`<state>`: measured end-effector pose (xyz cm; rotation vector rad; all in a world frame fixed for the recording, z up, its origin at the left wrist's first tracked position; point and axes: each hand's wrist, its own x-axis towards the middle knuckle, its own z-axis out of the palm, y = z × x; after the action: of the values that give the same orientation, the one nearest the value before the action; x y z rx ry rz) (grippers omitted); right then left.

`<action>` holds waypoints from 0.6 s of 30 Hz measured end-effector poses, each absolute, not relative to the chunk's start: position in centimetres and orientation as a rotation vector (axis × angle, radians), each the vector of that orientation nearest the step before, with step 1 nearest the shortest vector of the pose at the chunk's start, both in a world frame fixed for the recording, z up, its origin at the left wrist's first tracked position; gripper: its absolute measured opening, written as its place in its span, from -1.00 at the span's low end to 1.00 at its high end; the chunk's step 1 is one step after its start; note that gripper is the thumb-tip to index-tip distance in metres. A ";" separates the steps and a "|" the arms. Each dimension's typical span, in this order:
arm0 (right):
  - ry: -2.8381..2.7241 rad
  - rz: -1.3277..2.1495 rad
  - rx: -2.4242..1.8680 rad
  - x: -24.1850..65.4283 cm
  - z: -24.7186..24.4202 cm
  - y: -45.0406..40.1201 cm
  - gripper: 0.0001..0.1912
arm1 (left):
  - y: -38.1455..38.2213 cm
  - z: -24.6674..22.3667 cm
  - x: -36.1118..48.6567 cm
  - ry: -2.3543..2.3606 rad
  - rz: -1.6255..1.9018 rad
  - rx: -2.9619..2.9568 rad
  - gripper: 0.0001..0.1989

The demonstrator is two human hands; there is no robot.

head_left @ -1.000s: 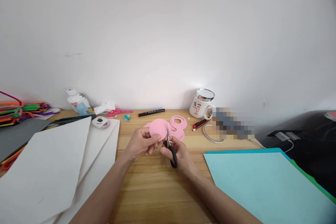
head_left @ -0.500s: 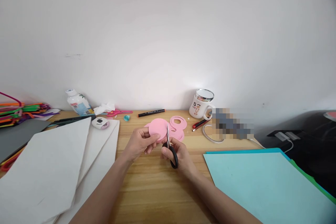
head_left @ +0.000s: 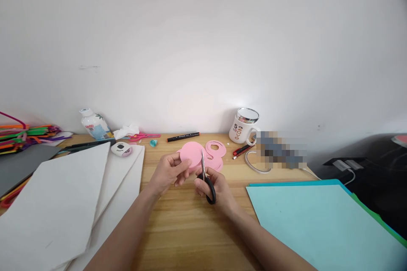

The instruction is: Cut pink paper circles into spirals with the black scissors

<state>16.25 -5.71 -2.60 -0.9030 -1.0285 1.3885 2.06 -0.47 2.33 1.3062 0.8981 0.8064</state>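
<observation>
Basically same setup as 1 s ago, w/ only small shifts at the hands. L hand [head_left: 165, 173] pinches the pink disc [head_left: 190, 154] btwn thumb & fingers, thumb on its upper face, near the bottom edge; disc is held up over the middle of the counter [head_left: 178, 228]. Vs. the 1st frame, the thumb sits a bit further L & higher, & the disc looks slightly turned, w/ more pink showing under its lower R edge. R hand [head_left: 219, 188] is curled round the black handles of the scissors [head_left: 208, 181], blades pointing up & away along the disc's R edge; tips have drifted a touch L. Can't tell if the blades are biting into the paper, nor exactly how far apart they are.

Pink offcut [head_left: 213, 163] w/ round holes lies just beyond the blades, on the R, in its old spot. Black marker [head_left: 183, 137] by the wall, mug [head_left: 239, 130] & red-capped pen [head_left: 239, 151] to the R, teal cap [head_left: 153, 143] to the L: all unmoved. Same for the white sheets [head_left: 63, 203] on the L & the light-blue sheet [head_left: 318, 220] on the R, well apart from both hands.
</observation>
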 end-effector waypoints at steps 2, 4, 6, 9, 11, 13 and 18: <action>-1.021 1.393 -0.896 16.2 -2.6 -5.8 -0.64 | -0.5 2.2 2.1 0.877 0.785 1.298 -0.74; -1.031 1.392 -0.896 16.1 -2.6 -5.8 -0.64 | -0.5 2.0 2.2 0.867 0.779 1.298 -0.75; -1.058 1.385 -0.898 16.1 -2.5 -5.8 -0.64 | -0.5 1.9 2.2 0.878 0.781 1.298 -0.73; -1.091 1.366 -0.904 16.1 -2.3 -5.8 -0.63 | -0.4 1.8 2.1 0.901 0.761 1.312 -0.73; -1.089 1.346 -0.910 16.2 -2.3 -5.8 -0.62 | -0.4 1.8 2.0 0.902 0.739 1.323 -0.75; -1.084 1.331 -0.907 16.3 -2.3 -5.7 -0.62 | -0.3 1.8 1.9 0.899 0.728 1.323 -0.75; -1.115 1.331 -0.905 16.4 -2.4 -5.7 -0.62 | -0.3 1.7 1.8 0.908 0.728 1.328 -0.76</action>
<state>16.37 -5.67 -2.37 -0.9047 -1.1150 1.3314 1.77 -0.29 1.69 1.3276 0.9077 0.7281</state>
